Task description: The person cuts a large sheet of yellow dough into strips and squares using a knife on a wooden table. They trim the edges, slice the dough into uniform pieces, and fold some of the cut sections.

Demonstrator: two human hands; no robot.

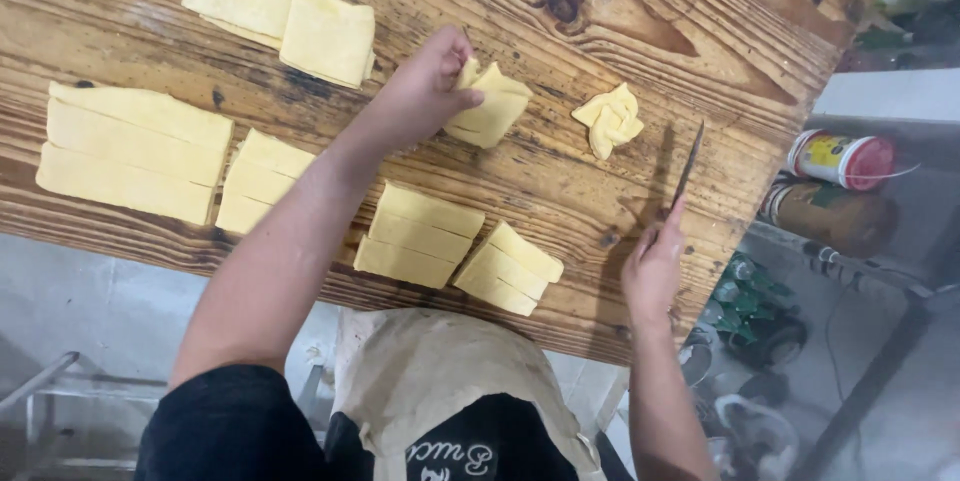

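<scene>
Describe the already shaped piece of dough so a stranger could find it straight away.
Start from the wooden table covered with flat yellow dough stacks. Look between the left hand and the knife held in the right hand. There lies the shaped dough piece, the only one twisted into a small knotted flower rather than cut flat.

On the desk (620,1), the folded dough piece (490,109) under the left hand (425,91) serves as the landmark. Just right of it lies a shaped dough knot (609,119); further right, the right hand (655,266) holds a knife (688,163) upright on the desk. Nearer the person lie two stacks of dough strips (455,251); left of it, more dough slabs (135,151); behind-left, two squares (280,11).
</scene>
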